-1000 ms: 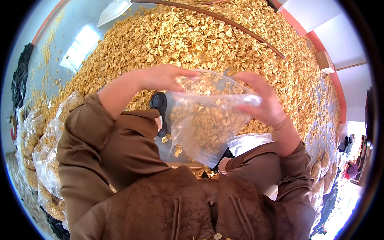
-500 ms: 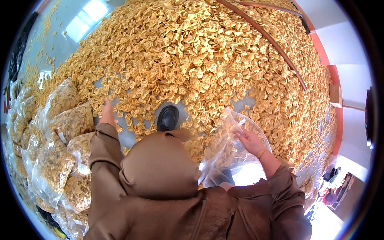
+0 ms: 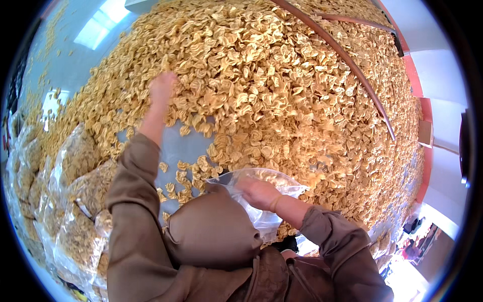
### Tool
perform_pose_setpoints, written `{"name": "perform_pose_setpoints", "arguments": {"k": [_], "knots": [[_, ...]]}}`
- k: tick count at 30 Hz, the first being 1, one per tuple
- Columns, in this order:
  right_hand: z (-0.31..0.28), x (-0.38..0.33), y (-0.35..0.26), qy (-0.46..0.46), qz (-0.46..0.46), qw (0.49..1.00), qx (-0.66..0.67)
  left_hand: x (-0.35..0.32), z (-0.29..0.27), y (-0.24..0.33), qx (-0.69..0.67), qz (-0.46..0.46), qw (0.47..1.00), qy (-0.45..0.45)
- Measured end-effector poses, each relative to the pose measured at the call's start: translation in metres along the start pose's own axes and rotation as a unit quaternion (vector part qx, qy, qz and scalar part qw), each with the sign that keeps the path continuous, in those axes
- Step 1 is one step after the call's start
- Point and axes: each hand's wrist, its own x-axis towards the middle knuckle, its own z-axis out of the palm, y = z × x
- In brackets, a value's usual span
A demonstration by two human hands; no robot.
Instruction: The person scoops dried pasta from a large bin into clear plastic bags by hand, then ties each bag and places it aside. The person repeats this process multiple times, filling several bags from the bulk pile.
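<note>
A huge heap of pale golden, curled crisp pieces (image 3: 282,85) covers a light blue floor (image 3: 186,146). My left hand (image 3: 162,88) is stretched far out into the edge of the heap, fingers curled among the pieces. My right hand (image 3: 259,192) grips the rim of a clear plastic bag (image 3: 266,201) held open close to my body, with some pieces inside. My brown-clad knee (image 3: 211,231) hides the bag's lower part.
Several filled clear bags (image 3: 65,201) of the same pieces lie stacked at my left. A long brown pole (image 3: 347,65) lies across the heap at the upper right. A red-edged wall (image 3: 427,121) borders the right side.
My left hand has left the bag and reached further forward into the heap. The bag dropped lower, now held by my right hand alone. The view tilted towards the pile.
</note>
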Motion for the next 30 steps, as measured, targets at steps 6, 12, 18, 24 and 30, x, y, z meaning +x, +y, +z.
{"name": "perform_pose_setpoints", "arguments": {"k": [6,12,18,24,30], "knots": [[0.007,0.038,0.007,0.015,-0.021,1.000,0.014,0.081,0.006,0.087,-0.070,-0.247,0.966,0.027],[0.010,0.040,0.024,0.037,0.022,0.995,0.088,-0.002,0.130,0.270,-0.166,-0.132,0.926,-0.313],[0.003,0.011,0.032,-0.057,0.126,0.988,0.074,-0.150,0.166,0.290,-0.123,0.098,0.806,-0.571],[0.056,-0.051,0.062,-0.043,0.131,0.981,0.136,-0.076,0.035,0.020,0.208,-0.081,0.963,0.150],[0.100,-0.039,0.088,0.207,0.087,0.961,0.163,-0.187,0.163,0.130,0.116,0.140,0.934,-0.309]]}}
